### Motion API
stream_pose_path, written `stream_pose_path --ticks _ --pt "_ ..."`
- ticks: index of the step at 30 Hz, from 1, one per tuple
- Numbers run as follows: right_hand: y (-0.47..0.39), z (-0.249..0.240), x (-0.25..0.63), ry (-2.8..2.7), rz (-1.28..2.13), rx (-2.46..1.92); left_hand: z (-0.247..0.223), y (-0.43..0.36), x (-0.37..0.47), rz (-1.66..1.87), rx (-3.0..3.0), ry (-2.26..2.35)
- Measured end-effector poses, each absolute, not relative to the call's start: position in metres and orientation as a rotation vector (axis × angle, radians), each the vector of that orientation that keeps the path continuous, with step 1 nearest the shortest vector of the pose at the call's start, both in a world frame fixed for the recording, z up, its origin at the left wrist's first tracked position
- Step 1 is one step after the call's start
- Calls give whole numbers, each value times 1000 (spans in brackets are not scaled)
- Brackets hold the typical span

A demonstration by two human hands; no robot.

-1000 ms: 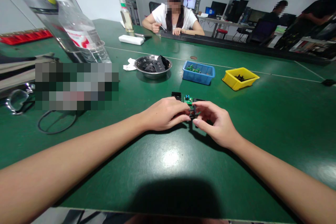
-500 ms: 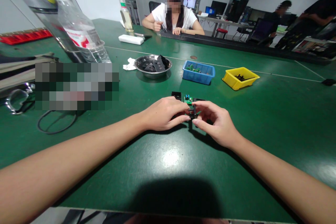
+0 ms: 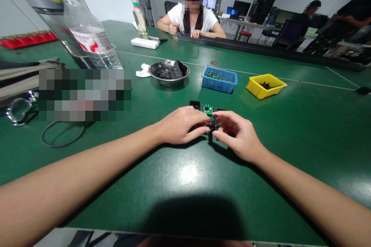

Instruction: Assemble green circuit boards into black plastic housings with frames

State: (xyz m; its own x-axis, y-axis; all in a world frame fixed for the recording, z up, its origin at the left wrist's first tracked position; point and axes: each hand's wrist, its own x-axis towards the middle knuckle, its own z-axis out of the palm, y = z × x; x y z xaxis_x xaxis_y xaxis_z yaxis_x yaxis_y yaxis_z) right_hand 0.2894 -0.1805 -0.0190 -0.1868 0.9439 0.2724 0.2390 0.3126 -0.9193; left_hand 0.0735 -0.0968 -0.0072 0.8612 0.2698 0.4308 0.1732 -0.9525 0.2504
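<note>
Both hands meet near the middle of the green table (image 3: 185, 197). Between their fingertips is a small black part (image 3: 215, 121). My left hand (image 3: 184, 125) has thumb and fingers closed on the part's left side. On its right side, my right hand (image 3: 239, 133) pinches it between thumb and fingers. Just beyond the fingers lies a small green circuit board (image 3: 208, 110) with a blue component. A black piece (image 3: 194, 104) sits to the left of the board, and another dark piece, partly covered by my right hand, is to its right.
Behind the hands stand a metal bowl (image 3: 169, 81) of black pieces, a blue bin (image 3: 219, 84) with circuit boards and a yellow bin (image 3: 262, 92) with black parts. Bottles (image 3: 91, 38) and a cable loop (image 3: 62, 146) are at left. A person (image 3: 193, 15) sits opposite.
</note>
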Motion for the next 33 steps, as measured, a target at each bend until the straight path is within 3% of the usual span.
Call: stream_pose_path --ticks 17,26,33 --pt "-179 -21 290 -1689 810 -1132 -8 -95 75 689 2859 483" --pt "-158 -18 316 -1674 432 -1322 -5 -78 70 914 2753 788" --pt "-142 -19 330 -1682 221 -1519 -16 -65 65 615 2678 1038"
